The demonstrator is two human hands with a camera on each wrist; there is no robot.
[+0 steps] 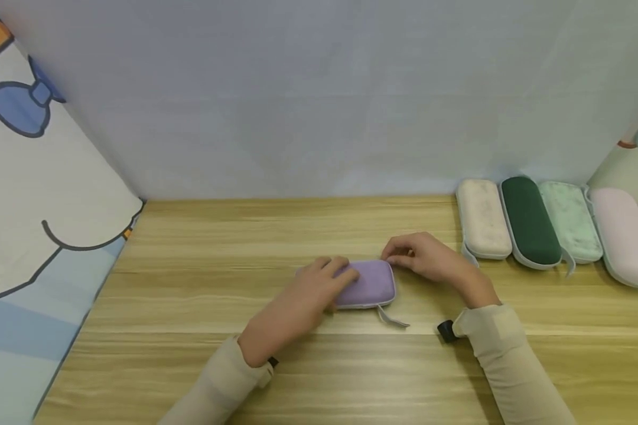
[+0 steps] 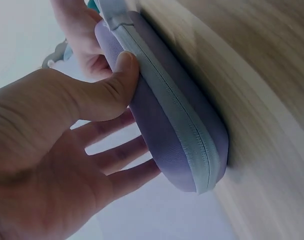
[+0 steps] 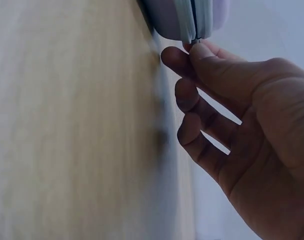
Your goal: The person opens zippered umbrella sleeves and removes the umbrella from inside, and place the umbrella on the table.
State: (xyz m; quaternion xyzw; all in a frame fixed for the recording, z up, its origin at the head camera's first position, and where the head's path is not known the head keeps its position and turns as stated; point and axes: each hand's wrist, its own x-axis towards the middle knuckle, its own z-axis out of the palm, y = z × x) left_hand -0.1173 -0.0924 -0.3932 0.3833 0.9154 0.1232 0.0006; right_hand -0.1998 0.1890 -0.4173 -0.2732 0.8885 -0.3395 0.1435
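A purple zip case (image 1: 369, 283) with a pale zipper band (image 2: 167, 107) lies on the wooden table. My left hand (image 1: 311, 289) holds its left part, fingers across the top and thumb (image 2: 124, 67) against the near side by the zipper. At the case's far right corner, my right hand (image 1: 422, 255) pinches the small zipper pull (image 3: 196, 42) between thumb and forefinger. In the right wrist view a dark line runs between the zipper's two pale bands, and the other fingers curl loosely below. A grey strap (image 1: 390, 319) trails from the case's near side.
Further right stand a cream case (image 1: 484, 218), a dark green case (image 1: 530, 221), a mottled mint case (image 1: 571, 221) and a pale pink case (image 1: 624, 236), side by side. A grey-white wall (image 1: 308, 100) closes off the table's back; a cartoon-printed panel (image 1: 74, 189) stands left.
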